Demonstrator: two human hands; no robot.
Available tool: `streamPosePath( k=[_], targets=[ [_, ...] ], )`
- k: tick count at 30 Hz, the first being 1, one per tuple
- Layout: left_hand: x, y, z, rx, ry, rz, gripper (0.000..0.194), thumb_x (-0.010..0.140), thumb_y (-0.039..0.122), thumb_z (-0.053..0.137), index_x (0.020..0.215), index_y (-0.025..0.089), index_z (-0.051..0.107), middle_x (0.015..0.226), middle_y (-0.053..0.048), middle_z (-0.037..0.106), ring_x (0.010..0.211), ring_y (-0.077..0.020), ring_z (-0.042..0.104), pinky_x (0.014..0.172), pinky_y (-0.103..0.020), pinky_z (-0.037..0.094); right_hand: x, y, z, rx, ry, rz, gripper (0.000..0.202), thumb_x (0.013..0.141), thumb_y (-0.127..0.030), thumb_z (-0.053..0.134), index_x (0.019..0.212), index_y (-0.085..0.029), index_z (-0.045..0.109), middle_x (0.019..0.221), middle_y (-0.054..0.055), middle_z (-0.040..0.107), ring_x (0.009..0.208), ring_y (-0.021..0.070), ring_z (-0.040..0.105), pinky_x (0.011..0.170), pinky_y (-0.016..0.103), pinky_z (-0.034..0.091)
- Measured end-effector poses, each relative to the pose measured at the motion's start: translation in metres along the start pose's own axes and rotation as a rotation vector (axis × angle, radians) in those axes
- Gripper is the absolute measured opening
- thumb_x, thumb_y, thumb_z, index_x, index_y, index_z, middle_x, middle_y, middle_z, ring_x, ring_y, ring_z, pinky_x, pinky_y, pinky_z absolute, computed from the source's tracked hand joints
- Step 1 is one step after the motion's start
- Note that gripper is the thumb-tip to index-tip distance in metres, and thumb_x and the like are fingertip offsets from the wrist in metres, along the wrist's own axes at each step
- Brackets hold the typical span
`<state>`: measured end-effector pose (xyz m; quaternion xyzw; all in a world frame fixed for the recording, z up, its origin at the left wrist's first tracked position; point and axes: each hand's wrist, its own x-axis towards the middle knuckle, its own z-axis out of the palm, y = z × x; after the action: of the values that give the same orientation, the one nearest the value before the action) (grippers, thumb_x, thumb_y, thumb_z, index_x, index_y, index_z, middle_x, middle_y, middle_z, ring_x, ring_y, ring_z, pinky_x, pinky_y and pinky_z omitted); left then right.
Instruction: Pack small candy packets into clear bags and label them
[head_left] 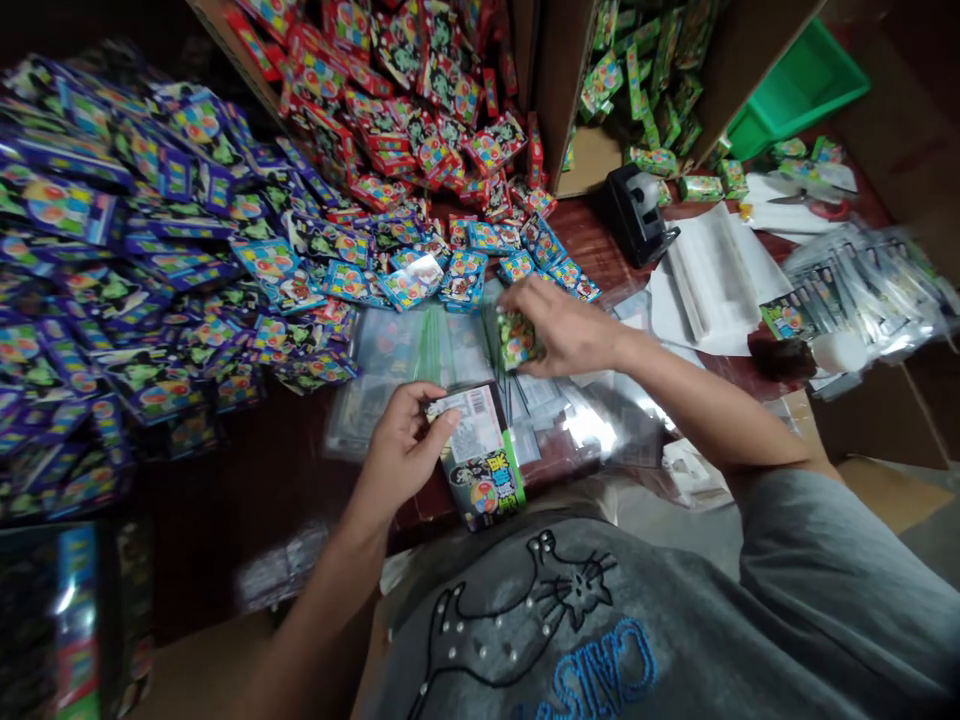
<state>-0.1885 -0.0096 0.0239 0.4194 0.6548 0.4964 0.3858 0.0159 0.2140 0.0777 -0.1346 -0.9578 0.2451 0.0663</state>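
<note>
My left hand [405,445] is closed on the upper left edge of a printed packet [484,465]. A barcode label shows on its upper part, with colourful print on black and green below. In my right hand [566,325], fingers bent round it, is a small green packet [516,340], held just beyond the printed one. Thin green sticks [430,345] and clear plastic bags [379,360] lie on the table near both hands. Blue packets [465,278] sit just past my fingers.
Purple packets [172,250] are heaped on the left. Red packets [420,130] spill from a carton at the back; green packets [637,90] fill another. A black tape dispenser [637,215], scissors [821,205], a green tub [799,90] and bagged packs [862,290] are at the right.
</note>
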Motion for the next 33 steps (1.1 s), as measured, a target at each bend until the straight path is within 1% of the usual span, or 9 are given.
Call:
streamPosePath(
  k=[3, 7, 10, 12, 16, 22, 29, 31, 33],
  targets=[
    [-0.002, -0.003, 0.009, -0.044, -0.002, -0.009, 0.037, 0.088, 0.037, 0.08, 0.116, 0.025, 0.058, 0.095, 0.0, 0.07, 0.073, -0.0133, 0.068, 0.061, -0.023, 0.055, 0.005, -0.014, -0.021, 0.098, 0.061, -0.101, 0.072, 0.091, -0.022, 0.079, 0.156, -0.023, 0.048, 0.155, 0.016, 0.047, 0.146, 0.0371, 0.05, 0.119, 0.055, 0.051],
    [-0.001, -0.001, 0.02, -0.135, -0.016, -0.002, 0.049, 0.084, 0.036, 0.084, 0.118, 0.027, 0.05, 0.102, 0.0, 0.072, 0.079, -0.0143, 0.074, 0.065, -0.023, 0.059, 0.018, -0.03, -0.029, 0.126, -0.13, -0.175, 0.055, 0.1, -0.011, 0.063, 0.153, -0.027, 0.059, 0.144, 0.01, 0.056, 0.125, 0.0228, 0.064, 0.108, 0.038, 0.056],
    [-0.005, 0.002, 0.022, -0.156, -0.002, -0.013, 0.053, 0.082, 0.036, 0.087, 0.115, 0.026, 0.047, 0.101, 0.001, 0.072, 0.078, -0.0138, 0.075, 0.064, -0.022, 0.06, 0.025, -0.03, -0.025, 0.144, -0.267, -0.22, 0.045, 0.104, -0.01, 0.058, 0.145, -0.025, 0.067, 0.128, 0.007, 0.066, 0.114, 0.0181, 0.068, 0.102, 0.033, 0.055],
    [-0.008, 0.003, 0.02, -0.162, 0.001, -0.016, 0.054, 0.081, 0.036, 0.088, 0.115, 0.026, 0.046, 0.101, 0.001, 0.073, 0.077, -0.0137, 0.075, 0.063, -0.022, 0.06, 0.028, -0.028, -0.023, 0.188, -0.248, -0.239, 0.042, 0.107, -0.012, 0.057, 0.146, -0.025, 0.066, 0.127, 0.006, 0.07, 0.114, 0.018, 0.069, 0.103, 0.034, 0.053],
    [-0.011, 0.006, 0.019, -0.17, -0.001, -0.005, 0.054, 0.081, 0.035, 0.088, 0.114, 0.026, 0.047, 0.101, 0.001, 0.074, 0.078, -0.0135, 0.076, 0.064, -0.022, 0.06, 0.034, -0.031, -0.022, 0.285, -0.035, -0.17, 0.041, 0.106, -0.022, 0.065, 0.146, -0.022, 0.06, 0.127, 0.005, 0.072, 0.111, 0.0188, 0.068, 0.1, 0.033, 0.052],
    [-0.015, 0.003, 0.028, -0.217, -0.032, -0.032, 0.054, 0.081, 0.033, 0.088, 0.112, 0.026, 0.046, 0.093, 0.002, 0.074, 0.075, -0.014, 0.076, 0.063, -0.022, 0.061, 0.041, -0.034, -0.024, 0.254, -0.295, -0.207, 0.022, 0.1, -0.021, 0.075, 0.122, -0.021, 0.073, 0.103, 0.0, 0.074, 0.088, 0.0147, 0.065, 0.086, 0.029, 0.047],
    [-0.022, -0.003, 0.036, -0.277, -0.007, -0.026, 0.064, 0.08, 0.035, 0.09, 0.122, 0.027, 0.042, 0.091, 0.004, 0.073, 0.071, -0.0135, 0.076, 0.064, -0.023, 0.061, 0.043, -0.035, -0.013, 0.195, -0.417, -0.265, 0.024, 0.103, -0.022, 0.072, 0.126, -0.021, 0.078, 0.106, 0.006, 0.071, 0.105, 0.0202, 0.066, 0.096, 0.034, 0.052],
    [-0.023, -0.005, 0.033, -0.264, 0.036, -0.022, 0.063, 0.08, 0.036, 0.091, 0.12, 0.027, 0.043, 0.092, 0.004, 0.073, 0.072, -0.0133, 0.076, 0.065, -0.023, 0.061, 0.037, -0.037, -0.007, 0.23, -0.377, -0.246, 0.029, 0.103, -0.022, 0.072, 0.132, -0.02, 0.075, 0.11, 0.008, 0.069, 0.105, 0.0206, 0.066, 0.098, 0.035, 0.054],
    [-0.025, -0.007, 0.029, -0.23, 0.115, 0.004, 0.061, 0.081, 0.037, 0.091, 0.118, 0.027, 0.043, 0.093, 0.004, 0.073, 0.073, -0.013, 0.075, 0.066, -0.023, 0.06, 0.026, -0.039, 0.001, 0.263, -0.23, -0.204, 0.036, 0.102, -0.025, 0.074, 0.137, -0.018, 0.071, 0.119, 0.011, 0.067, 0.114, 0.0236, 0.065, 0.104, 0.04, 0.055]
  ],
)
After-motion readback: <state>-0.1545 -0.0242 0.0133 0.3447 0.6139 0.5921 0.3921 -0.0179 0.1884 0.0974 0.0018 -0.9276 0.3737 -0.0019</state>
